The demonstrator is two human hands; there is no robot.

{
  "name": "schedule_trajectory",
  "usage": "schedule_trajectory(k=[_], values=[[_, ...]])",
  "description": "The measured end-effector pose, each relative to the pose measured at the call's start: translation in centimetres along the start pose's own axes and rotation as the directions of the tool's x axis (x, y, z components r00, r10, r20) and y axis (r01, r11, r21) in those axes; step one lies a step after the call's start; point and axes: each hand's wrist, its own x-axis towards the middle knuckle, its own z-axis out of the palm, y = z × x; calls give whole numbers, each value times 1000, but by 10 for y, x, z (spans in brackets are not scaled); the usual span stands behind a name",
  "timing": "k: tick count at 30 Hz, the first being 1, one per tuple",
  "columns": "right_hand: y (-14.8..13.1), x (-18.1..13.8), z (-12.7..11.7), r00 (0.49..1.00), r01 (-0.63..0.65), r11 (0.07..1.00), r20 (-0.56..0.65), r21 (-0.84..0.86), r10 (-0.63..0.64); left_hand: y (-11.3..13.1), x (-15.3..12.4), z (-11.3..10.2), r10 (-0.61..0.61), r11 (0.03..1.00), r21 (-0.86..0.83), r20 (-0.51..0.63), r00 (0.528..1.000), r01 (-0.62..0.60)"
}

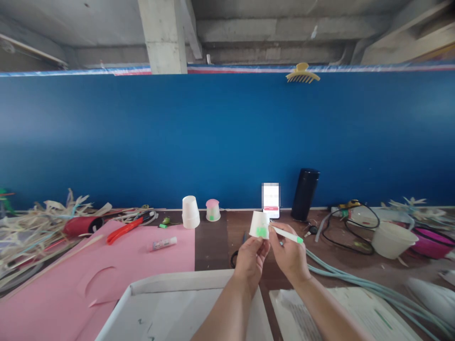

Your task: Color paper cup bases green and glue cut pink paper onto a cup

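Observation:
My left hand (253,259) grips a white paper cup (256,221) by its lower edge and holds it upside down above the table. A green coloured patch (262,232) shows on the cup's side. In my right hand (289,258) is a white marker with a green end (289,235), its tip side close against the cup's right side. To the left stand a stack of upturned white paper cups (191,213) and a small cup with a pink top and a green patch (213,211).
Pink paper (170,260) lies left with a glue stick (162,244) and red-handled scissors (125,230). A white box lid (177,284) is in front. Behind stand a phone (271,212) and a black cylinder (304,195). Pale blue cords (341,274) and a white bucket (393,239) are right.

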Motion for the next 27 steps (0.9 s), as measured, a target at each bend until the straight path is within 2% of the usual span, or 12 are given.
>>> schedule_trajectory(k=[19,27], values=[[3,0,-1,997,-75,997,14,-11,75,1,-1,0,-21,1000,-22,-5,1000,21],[3,1,-2,999,-45,999,-9,10,45,1,0,0,-25,1000,-11,-39,999,24]])
